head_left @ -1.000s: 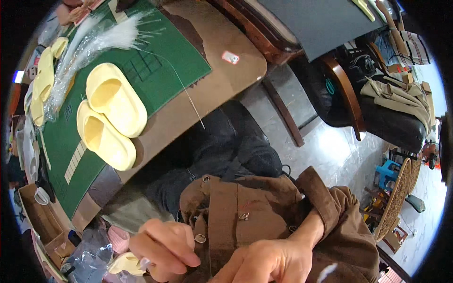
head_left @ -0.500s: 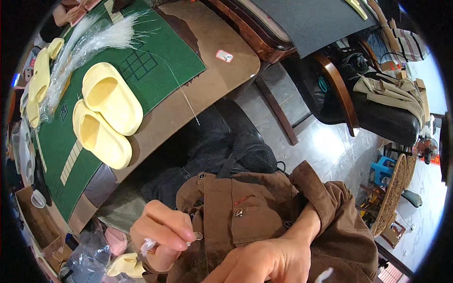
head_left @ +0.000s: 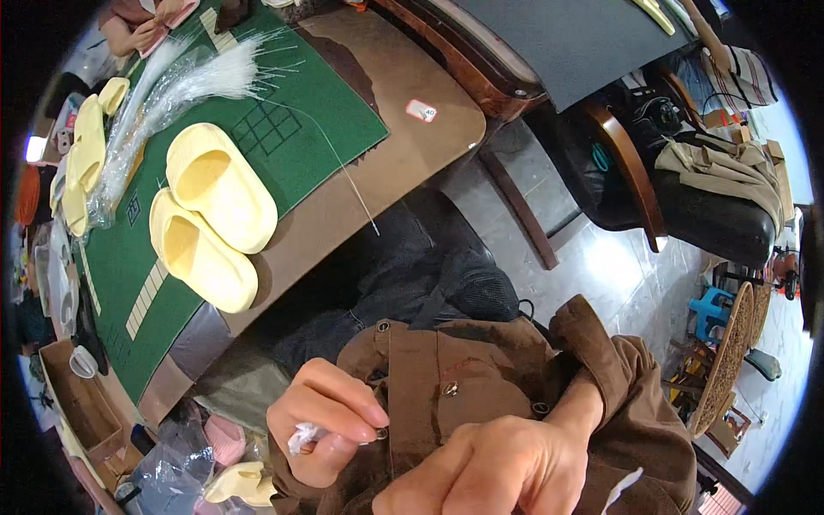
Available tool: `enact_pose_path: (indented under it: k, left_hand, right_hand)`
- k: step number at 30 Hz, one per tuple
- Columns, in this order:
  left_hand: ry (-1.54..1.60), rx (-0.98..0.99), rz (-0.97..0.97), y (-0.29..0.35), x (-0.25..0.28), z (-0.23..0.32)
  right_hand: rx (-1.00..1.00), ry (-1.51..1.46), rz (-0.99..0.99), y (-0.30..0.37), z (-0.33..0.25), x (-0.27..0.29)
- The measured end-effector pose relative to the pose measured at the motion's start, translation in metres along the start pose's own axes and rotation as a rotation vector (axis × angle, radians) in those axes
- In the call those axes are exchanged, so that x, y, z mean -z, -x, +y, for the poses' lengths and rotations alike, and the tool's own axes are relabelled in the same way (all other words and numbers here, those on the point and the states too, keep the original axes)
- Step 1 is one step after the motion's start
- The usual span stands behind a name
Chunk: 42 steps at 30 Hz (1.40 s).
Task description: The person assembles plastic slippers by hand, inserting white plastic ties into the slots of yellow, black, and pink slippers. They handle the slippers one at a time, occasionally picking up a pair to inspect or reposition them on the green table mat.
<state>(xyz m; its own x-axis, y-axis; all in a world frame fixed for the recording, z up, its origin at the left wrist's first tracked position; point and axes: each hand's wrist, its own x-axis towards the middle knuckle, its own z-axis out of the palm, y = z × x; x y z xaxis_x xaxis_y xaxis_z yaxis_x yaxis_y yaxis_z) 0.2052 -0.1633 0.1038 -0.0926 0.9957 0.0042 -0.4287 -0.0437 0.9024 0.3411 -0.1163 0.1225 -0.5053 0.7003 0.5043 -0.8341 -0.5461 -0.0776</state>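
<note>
My left hand (head_left: 322,421) is closed in front of the brown jacket (head_left: 493,378), its thumb and forefinger pressed together. A crumpled white scrap (head_left: 305,438), like tissue, pokes out between its curled fingers. Something small may be in the fingertips, but it is too small to make out. To its right, my right hand (head_left: 506,468) is closed with its back up, its fingertips hidden near the lower edge. A thin white strip (head_left: 622,489) shows beside that wrist; whether the hand holds it is unclear.
On the table's green mat (head_left: 343,120) lie a pair of pale yellow slippers (head_left: 227,189) and a bundle of clear plastic strands (head_left: 210,73), one jutting past the table edge. A cardboard box (head_left: 86,403) stands at left, a black chair (head_left: 721,223) at right. Another person's hands (head_left: 146,34) work at the far left.
The view has shifted, so most things appear slightly farther right. Both hands stay closed in front of the jacket. More of the white strip by the right wrist now shows.
</note>
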Motion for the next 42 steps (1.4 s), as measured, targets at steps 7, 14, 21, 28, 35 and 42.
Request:
enact_pose_path:
  k: [7,14,21,28,35,42]
  left_hand:
    - [-0.001,0.033,0.004,-0.005,-0.005,-0.004]
    - [-0.075,0.034,-0.019,-0.01,-0.009,-0.009]
    - [-0.085,0.01,0.01,-0.008,-0.013,-0.013]
    - [-0.067,0.002,-0.006,-0.006,-0.009,-0.013]
    - [-0.066,0.034,0.003,-0.006,-0.01,-0.015]
    - [-0.095,0.041,-0.022,-0.005,-0.009,-0.017]
  right_hand:
    - [-0.022,0.049,0.052,0.002,-0.019,-0.001]
    - [-0.075,0.097,0.043,0.004,-0.034,0.003]
    - [-0.204,0.108,0.09,0.005,-0.049,0.005]
    - [0.068,0.021,-0.021,-0.005,-0.023,0.0]
    - [0.209,0.55,-0.173,0.004,-0.04,0.001]
    - [0.125,0.603,-0.23,0.0,-0.059,0.005]
